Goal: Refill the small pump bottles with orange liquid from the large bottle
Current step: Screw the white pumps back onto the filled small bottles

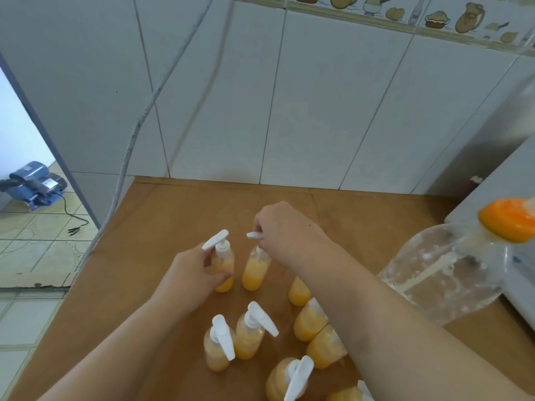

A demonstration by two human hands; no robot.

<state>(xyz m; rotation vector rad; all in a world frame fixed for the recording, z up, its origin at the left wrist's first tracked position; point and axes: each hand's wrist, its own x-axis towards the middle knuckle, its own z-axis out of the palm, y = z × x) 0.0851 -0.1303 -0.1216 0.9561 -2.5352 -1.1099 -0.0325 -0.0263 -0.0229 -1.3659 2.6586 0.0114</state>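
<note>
Several small clear pump bottles with orange liquid stand on a brown table (162, 215). My left hand (191, 273) grips one capped small bottle (225, 263) by its body. Just to its right stands another small bottle (254, 272), and my right hand (286, 233) pinches a white pump head (254, 235) over its neck. Nearer me stand three capped bottles (250, 331). My right forearm hides part of others (309, 319). The large clear bottle (445, 270) with an orange cap (506, 222) stands at the right and looks almost drained.
A white tiled wall closes off the table's far edge. A white appliance (500, 198) stands at the right behind the large bottle. A grey cable (127, 157) hangs along the table's left edge. A blue pump (34, 183) sits on the floor at the far left.
</note>
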